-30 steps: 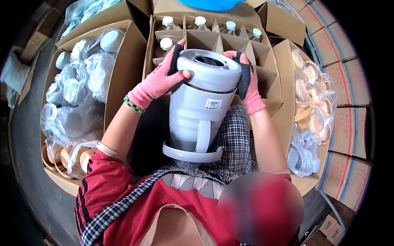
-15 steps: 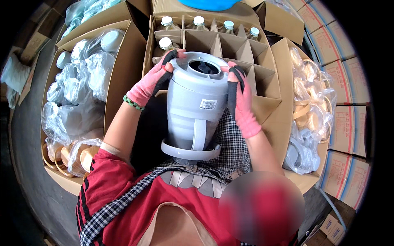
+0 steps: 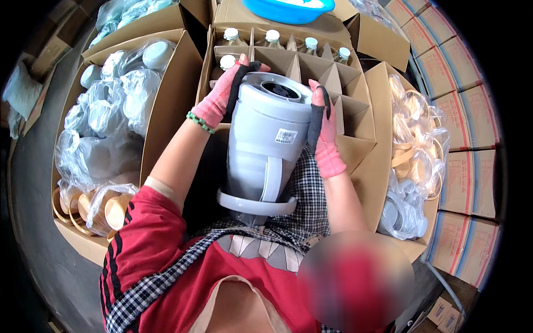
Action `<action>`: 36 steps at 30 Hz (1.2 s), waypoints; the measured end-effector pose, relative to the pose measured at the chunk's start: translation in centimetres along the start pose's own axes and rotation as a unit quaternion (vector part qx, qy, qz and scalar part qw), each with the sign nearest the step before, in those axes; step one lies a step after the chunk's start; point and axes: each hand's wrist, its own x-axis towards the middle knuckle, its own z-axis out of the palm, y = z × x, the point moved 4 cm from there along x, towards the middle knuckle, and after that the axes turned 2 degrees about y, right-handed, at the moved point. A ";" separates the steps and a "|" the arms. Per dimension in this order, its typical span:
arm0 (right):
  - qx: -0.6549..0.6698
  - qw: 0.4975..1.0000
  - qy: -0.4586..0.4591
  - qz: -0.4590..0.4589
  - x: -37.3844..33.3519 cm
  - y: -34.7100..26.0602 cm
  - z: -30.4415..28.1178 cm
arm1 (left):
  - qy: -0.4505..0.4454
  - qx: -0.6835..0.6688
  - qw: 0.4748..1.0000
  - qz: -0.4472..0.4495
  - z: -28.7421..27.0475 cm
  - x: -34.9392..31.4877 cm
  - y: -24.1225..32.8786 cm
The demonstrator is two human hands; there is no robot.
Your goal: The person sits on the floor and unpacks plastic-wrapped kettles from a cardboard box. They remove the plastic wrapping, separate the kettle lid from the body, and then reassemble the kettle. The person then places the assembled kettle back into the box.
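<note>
Grey plastic jug (image 3: 261, 133) at centre of view, tilted over the checked apron (image 3: 313, 202), wide end toward 12 o'clock. Looks stiff, smooth, maybe slippery; probably middling weight. Best taken by the wide collar, or the handle (image 3: 272, 180) toward 6. Clasped at 10 by left hand (image 3: 230, 89), fingers curled over rim; flanked at 2 by right hand (image 3: 323, 119), fingers pointing upward, grip impossible to tell.

Two gloved hands (image 3: 229, 89), one grey jug (image 3: 258, 150), five visible capped bottles (image 3: 231, 36), one blue basin (image 3: 288, 13), one green bracelet (image 3: 200, 122)
</note>
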 end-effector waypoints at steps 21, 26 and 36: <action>0.020 0.997 -0.032 0.073 -1.3 -2.2 -0.1 | -0.086 -0.002 0.995 -0.042 -1.6 -0.8 0.3; -0.009 0.994 -0.037 0.107 0.8 -1.0 -1.0 | -0.045 -0.053 0.996 -0.059 -0.1 0.7 -1.5; 0.034 0.964 -0.234 0.126 4.5 2.2 -0.8 | 0.035 0.149 0.988 0.021 1.2 -1.4 0.4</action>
